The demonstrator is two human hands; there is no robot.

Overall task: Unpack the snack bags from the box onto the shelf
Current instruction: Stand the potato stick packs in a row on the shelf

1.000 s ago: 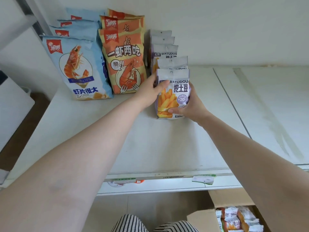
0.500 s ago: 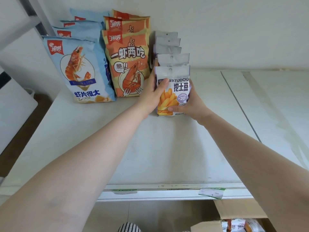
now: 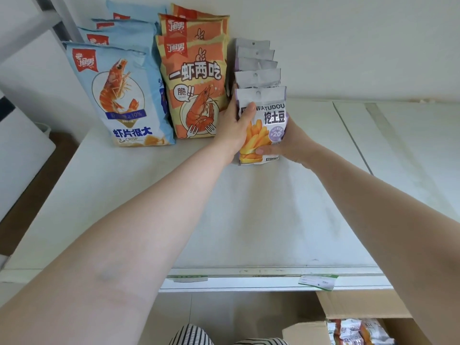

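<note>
A: Obs., left to right. Blue prawn-chip bags (image 3: 119, 95) stand in a file at the shelf's left end, orange prawn bags (image 3: 194, 80) just beside them, then the file of small purple potato-stick bags (image 3: 256, 61). The front potato-stick bag (image 3: 263, 125) stands upright on the shelf (image 3: 249, 220), touching the bag behind it.

B: Hands?

A: Left hand (image 3: 234, 130) grips its left edge, thumb across the front, other fingers hidden behind. Right hand (image 3: 286, 145) holds the lower right corner, thumb on the front near the base. Both are closed on that bag.

B: Handling judgement?

A: Likely light, soft film with a puffed body and brittle contents. Grip the side seams, not the belly. Glossy film may slip; the flat top seal with its hang hole is the stiffest hold.

B: Room?

A: Tight on the left, against the orange bags. Open shelf to the right, past a panel seam, and toward the front lip. The box (image 3: 361, 317) sits below right, with more bags inside.
</note>
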